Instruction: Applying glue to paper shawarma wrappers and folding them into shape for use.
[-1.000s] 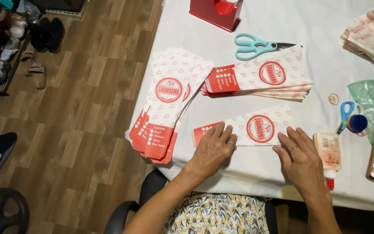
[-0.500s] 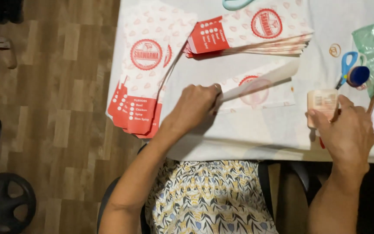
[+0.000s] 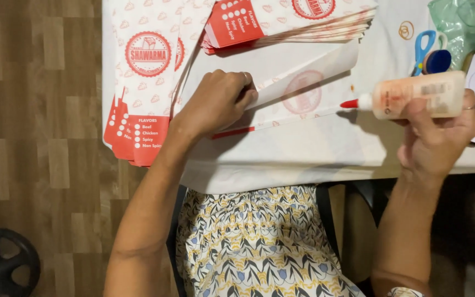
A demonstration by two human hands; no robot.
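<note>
One camera sits on the person's head, looking steeply down and close over the table (image 3: pixel 303 159) edge, lap and both forearms, with wooden floor (image 3: pixel 39 137) along the left.

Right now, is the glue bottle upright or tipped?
Tipped: the right hand holds the glue bottle sideways, red nozzle aimed at the folded paper bag.

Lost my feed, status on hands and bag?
Left hand pinning paper bag, flap lifted. Right hand holds glue bottle, red tip at bag edge. Nothing between.
</note>
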